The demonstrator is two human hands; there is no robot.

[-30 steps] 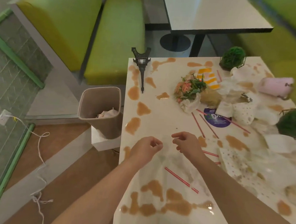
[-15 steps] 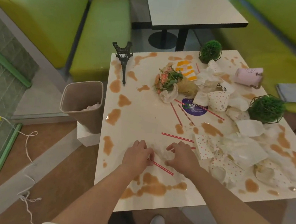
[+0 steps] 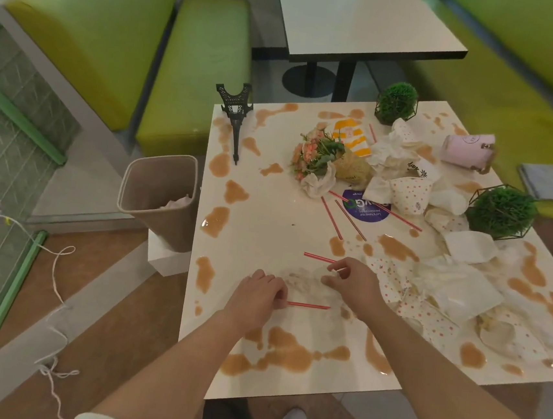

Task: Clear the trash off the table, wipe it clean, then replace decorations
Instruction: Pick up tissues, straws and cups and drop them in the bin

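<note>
FREE: bare strip of table (image 3: 268,208) down its left-centre, brown spills (image 3: 215,220) only | BLOCKED right: paper trash heap (image 3: 446,286), wire-caged green ball (image 3: 501,210) | BLOCKED far: tower model (image 3: 236,117), bouquet (image 3: 320,156) | OFF-TABLE left: bin (image 3: 158,194) just beside edge

purple sticker (image 3: 364,211) text unreadable (cups cover its far edge).

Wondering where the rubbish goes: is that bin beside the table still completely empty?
No: the tan bin on the floor, left of the table, already has crumpled whitish paper showing inside it.
</note>
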